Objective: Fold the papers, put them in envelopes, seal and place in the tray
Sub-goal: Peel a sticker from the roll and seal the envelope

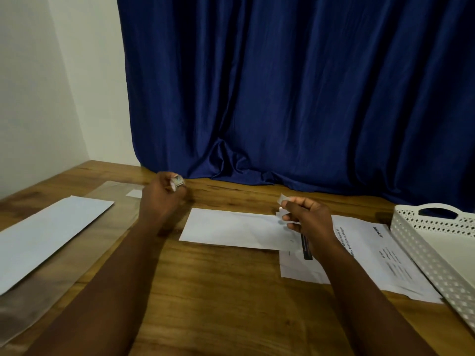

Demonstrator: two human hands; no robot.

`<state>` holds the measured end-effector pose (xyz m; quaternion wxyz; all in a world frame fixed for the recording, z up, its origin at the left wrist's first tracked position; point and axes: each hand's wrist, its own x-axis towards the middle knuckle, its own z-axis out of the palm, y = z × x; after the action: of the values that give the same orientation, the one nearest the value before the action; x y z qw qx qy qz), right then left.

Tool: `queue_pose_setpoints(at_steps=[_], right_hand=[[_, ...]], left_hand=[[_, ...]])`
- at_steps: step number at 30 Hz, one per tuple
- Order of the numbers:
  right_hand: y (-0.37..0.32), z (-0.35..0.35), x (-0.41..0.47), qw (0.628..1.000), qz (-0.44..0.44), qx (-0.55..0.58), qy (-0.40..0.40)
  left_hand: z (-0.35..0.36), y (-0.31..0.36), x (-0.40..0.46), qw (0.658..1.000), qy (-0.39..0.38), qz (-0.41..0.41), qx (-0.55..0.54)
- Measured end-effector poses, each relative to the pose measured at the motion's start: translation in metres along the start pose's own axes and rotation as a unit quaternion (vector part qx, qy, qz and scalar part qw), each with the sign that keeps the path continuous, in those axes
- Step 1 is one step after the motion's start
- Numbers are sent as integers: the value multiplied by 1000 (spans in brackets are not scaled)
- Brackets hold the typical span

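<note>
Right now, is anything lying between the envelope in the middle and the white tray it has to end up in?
Yes. Printed papers lie flat on the wooden table between the envelope and the tray, and the right hand, pinching a small strip, hovers over the envelope's right end. Nothing tall blocks the path.

A wooden table [231,291] with a warm brown grain carries everything. A white envelope [231,228] lies flat near its middle. To the right lie printed papers [385,255], their left part tucked under that envelope's end. A white perforated tray [424,242] sits at the right edge, just beside the papers. On the left, another envelope [46,235] rests on a clear plastic sleeve [30,301].
</note>
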<state>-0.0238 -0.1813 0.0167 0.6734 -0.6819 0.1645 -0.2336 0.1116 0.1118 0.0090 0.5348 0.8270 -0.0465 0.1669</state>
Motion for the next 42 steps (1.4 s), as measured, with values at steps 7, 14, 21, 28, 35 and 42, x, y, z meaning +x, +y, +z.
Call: queue_pose_setpoints(at_steps=[7, 14, 21, 28, 35, 42], right_hand=[[0, -8, 9, 997, -38, -56, 28], [10, -32, 24, 949, -112, -288, 62], [13, -28, 20, 922, -122, -364, 46], [14, -23, 19, 900, -131, -412, 46], [15, -14, 15, 847, -169, -504, -13], [22, -1, 11, 798, -200, -567, -49]], left_hand=[[-5, -29, 10, 972, -21, -13, 234], [3, -32, 12, 926, -72, -6, 370], [41, 24, -35, 937, -97, 231, 242], [104, 41, -80, 837, -363, 286, 292], [100, 38, -83, 833, -379, 280, 290], [101, 36, -87, 836, -360, 301, 284]])
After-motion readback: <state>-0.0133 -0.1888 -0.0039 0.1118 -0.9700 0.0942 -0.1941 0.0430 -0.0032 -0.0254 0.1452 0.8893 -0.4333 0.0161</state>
